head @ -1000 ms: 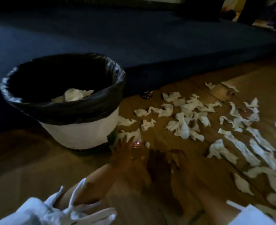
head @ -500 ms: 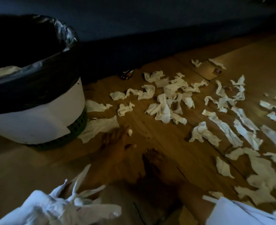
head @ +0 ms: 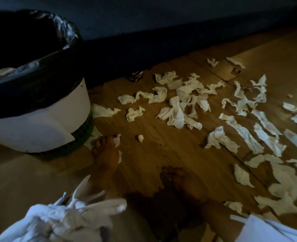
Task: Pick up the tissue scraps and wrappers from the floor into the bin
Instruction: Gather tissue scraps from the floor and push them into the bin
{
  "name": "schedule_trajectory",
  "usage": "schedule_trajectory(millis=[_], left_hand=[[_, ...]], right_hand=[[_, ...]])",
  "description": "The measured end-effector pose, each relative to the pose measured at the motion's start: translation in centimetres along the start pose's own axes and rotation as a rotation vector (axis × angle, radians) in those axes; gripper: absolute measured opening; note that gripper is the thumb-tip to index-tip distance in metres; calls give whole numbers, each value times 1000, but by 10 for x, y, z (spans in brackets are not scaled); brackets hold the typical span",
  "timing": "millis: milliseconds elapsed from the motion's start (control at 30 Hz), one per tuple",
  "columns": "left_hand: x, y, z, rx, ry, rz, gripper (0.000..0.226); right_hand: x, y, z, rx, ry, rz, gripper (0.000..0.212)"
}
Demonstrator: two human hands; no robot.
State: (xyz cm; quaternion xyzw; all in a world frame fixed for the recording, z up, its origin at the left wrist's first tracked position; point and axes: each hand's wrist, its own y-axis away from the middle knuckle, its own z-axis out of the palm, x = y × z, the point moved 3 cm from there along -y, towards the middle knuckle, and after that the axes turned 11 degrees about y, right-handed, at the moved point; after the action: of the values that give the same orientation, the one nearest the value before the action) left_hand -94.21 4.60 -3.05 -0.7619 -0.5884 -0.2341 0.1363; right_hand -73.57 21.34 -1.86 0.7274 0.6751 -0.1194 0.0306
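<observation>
The bin (head: 39, 117) stands at the left, white-sided with a black liner, and pale tissue lies inside it (head: 1, 73). Torn white tissue scraps (head: 177, 110) are strewn over the wooden floor from the middle to the right edge. One small crumpled scrap (head: 140, 138) lies alone near the bin. A dark wrapper (head: 137, 76) lies by the dark wall base, and another small wrapper (head: 236, 71) sits further right. Neither of my hands shows. My bare left foot (head: 106, 154) rests against tissue beside the bin, and my right foot (head: 176, 177) is in shadow.
White crumpled fabric (head: 60, 219) fills the bottom left corner and more white cloth (head: 266, 229) the bottom right. A dark blue raised surface (head: 161, 23) runs along the back. More tissue lies under the bin's green base (head: 85, 130).
The view has swung right and down, so the bin slid to the left edge. My left foot stays planted on the tissue beside the bin.
</observation>
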Motion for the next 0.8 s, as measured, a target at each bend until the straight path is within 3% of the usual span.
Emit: schedule_trajectory(millis=[133, 200, 300, 333, 400, 467, 600, 700, 767, 800], left_hand=[[23, 23, 7, -149, 149, 191, 47], [38, 26, 15, -157, 154, 230, 52], [53, 10, 26, -161, 8, 218, 63], [56, 5, 28, -187, -48, 239, 63], [59, 2, 34, -242, -139, 280, 55], [60, 8, 36, -250, -187, 313, 48], [62, 39, 30, -255, -274, 562, 49], [56, 61, 28, -310, -139, 661, 44], [62, 84, 22, -415, -2, 566, 29], [65, 95, 22, -449, 48, 488, 43]], right_hand=[[5, -3, -6, 69, -6, 23, 44], [6, -3, -6, 38, -13, 39, 39], [16, 0, 1, -30, -52, 191, 73], [18, 1, 0, -30, -67, 227, 73], [20, 3, -1, -78, -125, 321, 49], [21, 4, -6, -105, -209, 319, 39], [31, 18, -25, 34, -362, 482, 20], [41, 50, -44, 156, -232, 647, 26], [53, 81, -53, 227, -155, 757, 21], [60, 99, -53, 220, -121, 812, 18]])
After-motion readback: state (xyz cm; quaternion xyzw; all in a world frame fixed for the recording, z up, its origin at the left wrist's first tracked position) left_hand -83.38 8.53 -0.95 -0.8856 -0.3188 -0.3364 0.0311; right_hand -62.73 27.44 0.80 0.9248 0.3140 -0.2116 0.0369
